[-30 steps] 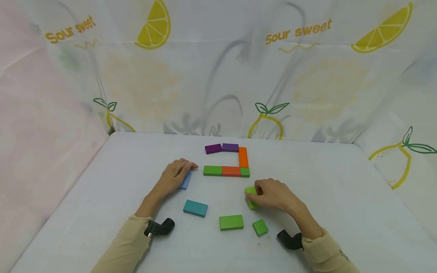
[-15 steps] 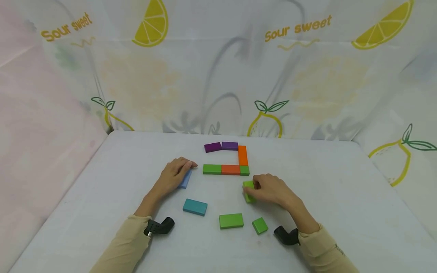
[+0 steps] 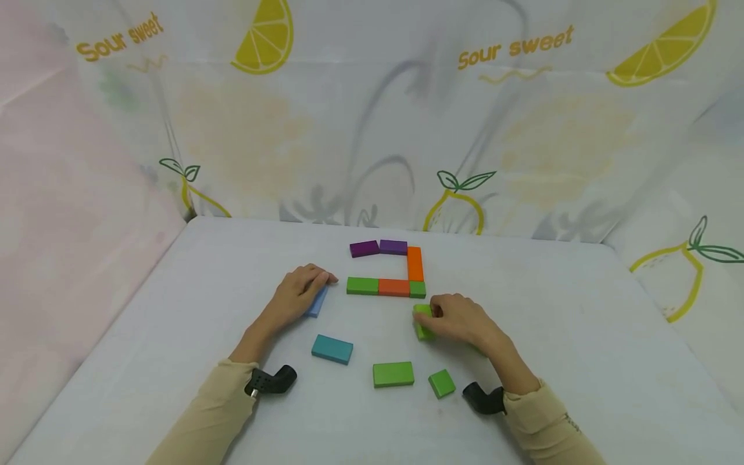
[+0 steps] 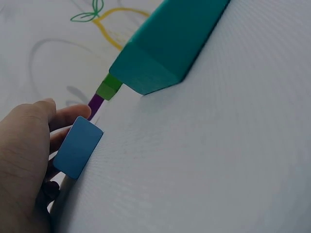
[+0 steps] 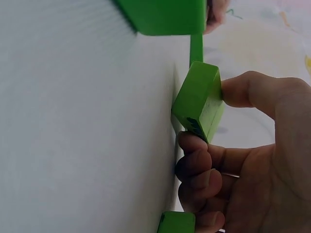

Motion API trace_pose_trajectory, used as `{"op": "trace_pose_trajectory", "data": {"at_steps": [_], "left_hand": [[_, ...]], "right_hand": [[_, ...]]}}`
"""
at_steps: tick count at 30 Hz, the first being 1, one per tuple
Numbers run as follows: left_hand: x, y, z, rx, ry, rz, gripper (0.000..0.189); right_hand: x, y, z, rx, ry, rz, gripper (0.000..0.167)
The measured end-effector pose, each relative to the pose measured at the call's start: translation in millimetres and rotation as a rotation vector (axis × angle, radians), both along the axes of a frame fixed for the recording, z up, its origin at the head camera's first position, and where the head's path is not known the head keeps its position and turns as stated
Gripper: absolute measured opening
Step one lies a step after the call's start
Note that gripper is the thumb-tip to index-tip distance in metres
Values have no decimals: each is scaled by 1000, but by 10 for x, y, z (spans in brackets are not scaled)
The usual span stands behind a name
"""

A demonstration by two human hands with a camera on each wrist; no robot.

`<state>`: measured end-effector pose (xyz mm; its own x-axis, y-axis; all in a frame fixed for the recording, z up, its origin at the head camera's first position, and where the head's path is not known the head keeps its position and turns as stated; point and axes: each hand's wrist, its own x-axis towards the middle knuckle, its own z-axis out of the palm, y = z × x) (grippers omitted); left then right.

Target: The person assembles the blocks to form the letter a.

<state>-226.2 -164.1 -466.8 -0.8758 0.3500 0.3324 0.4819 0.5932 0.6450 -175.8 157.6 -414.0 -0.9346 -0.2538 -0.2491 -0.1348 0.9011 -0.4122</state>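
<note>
Right hand [image 3: 462, 318]: right of centre in the head frame; thumb and fingers pinched the lime block [image 5: 197, 92] at its sides. Lime block: just below the lower right corner of the arranged group; tilted in the right wrist frame; whether it touched the white table [image 3: 523, 278], not told.

Left hand [image 3: 298, 290]: left of centre; fingers lay over the blue block [image 4: 77, 148], which showed below the palm; whether they gripped it or only rested there, cannot be told.

Arranged group, upper centre: long green block [image 3: 362, 286], red-orange block [image 3: 393, 288] and small green block [image 3: 417, 289], end to end; orange block [image 3: 415, 263] upright in the frame above the last; violet block [image 3: 392, 247] beside its top; dark purple block [image 3: 364, 248], slightly askew, at far left of that top row.

Loose, lower centre: teal block [image 3: 332, 349], green block [image 3: 392, 374], green square [image 3: 442, 383].

Step in hand, as judged: positioning of the lime block near the group. Next move, as judged: called for a steady pinch and a controlled turn or slide, clear of the small green block
</note>
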Motion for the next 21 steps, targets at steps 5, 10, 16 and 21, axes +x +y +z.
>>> {"op": "trace_pose_trajectory", "data": {"at_steps": [5,10,16,21], "left_hand": [[13,3,9,-2,-15,4,26],[11,3,13,1,-29,2,26],[12,1,6,-5,-14,-3,24],[-2,1,-25,-13,21,-15,20]], "right_hand": [[-6,-10,-18,-7,-6,-25,34],[-20,-24,-14,-6,-4,-40,34],[-54,-48,-10,17,-6,-48,34],[-76,-64,3,17,-23,-61,34]]}}
